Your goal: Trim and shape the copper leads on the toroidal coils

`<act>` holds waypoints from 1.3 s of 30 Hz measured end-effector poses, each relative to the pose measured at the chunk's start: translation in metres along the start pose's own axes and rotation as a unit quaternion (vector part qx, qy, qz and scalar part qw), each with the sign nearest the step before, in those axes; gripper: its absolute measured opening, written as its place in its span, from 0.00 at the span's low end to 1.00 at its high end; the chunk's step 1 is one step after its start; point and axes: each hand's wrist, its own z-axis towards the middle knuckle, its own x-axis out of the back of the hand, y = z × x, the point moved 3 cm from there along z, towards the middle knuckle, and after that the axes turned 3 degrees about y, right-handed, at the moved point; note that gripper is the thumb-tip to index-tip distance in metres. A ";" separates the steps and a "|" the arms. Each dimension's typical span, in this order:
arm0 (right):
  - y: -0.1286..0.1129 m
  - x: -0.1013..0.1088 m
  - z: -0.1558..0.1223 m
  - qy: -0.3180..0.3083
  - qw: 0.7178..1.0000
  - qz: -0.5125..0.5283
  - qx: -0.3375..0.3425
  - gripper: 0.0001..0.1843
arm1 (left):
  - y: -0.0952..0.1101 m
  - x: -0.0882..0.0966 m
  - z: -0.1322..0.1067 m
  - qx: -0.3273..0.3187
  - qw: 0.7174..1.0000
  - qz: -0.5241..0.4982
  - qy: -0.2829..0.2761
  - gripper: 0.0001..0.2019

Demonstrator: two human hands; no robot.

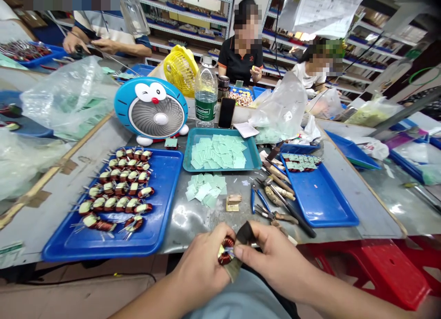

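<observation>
My left hand (pixel 203 264) is closed around a small copper-wound ring coil (pixel 225 251) held over my lap at the table's near edge. My right hand (pixel 272 254) pinches the same coil from the right, with a dark flat piece (pixel 245 233) between thumb and fingers. A strip of tan tape or film (pixel 234 269) hangs below the coil. Straight ahead, a blue tray (pixel 161 236) carries several finished coils (pixel 117 190) in rows. Loose pale green squares (pixel 206 190) lie on the metal table.
A teal tray (pixel 255 160) of green squares, a blue cartoon fan (pixel 151 110), a water bottle (pixel 206 96) and a phone (pixel 226 112) stand behind. Pliers and cutters (pixel 275 195) lie beside a second blue tray (pixel 324 199). Other people work across the table. Red stool (pixel 379 268) at right.
</observation>
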 end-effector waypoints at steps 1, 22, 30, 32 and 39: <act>-0.003 0.000 -0.001 0.018 0.998 -0.050 0.019 0.08 | -0.001 0.000 0.000 -0.003 1.000 0.004 0.002 0.07; 0.052 0.016 0.005 0.032 0.990 0.133 0.021 0.19 | -0.005 0.002 -0.002 0.047 0.980 -0.191 -0.011 0.19; 0.152 0.068 -0.011 0.272 0.890 -0.356 0.089 0.14 | -0.026 -0.002 0.006 0.136 0.965 -0.224 -0.012 0.29; 0.168 0.073 -0.009 0.284 0.872 -0.386 0.099 0.13 | -0.030 -0.006 0.010 0.143 0.956 -0.254 -0.012 0.31; 0.174 0.092 -0.008 0.250 0.859 -0.409 0.178 0.13 | -0.023 0.005 0.020 0.140 0.981 -0.135 0.023 0.28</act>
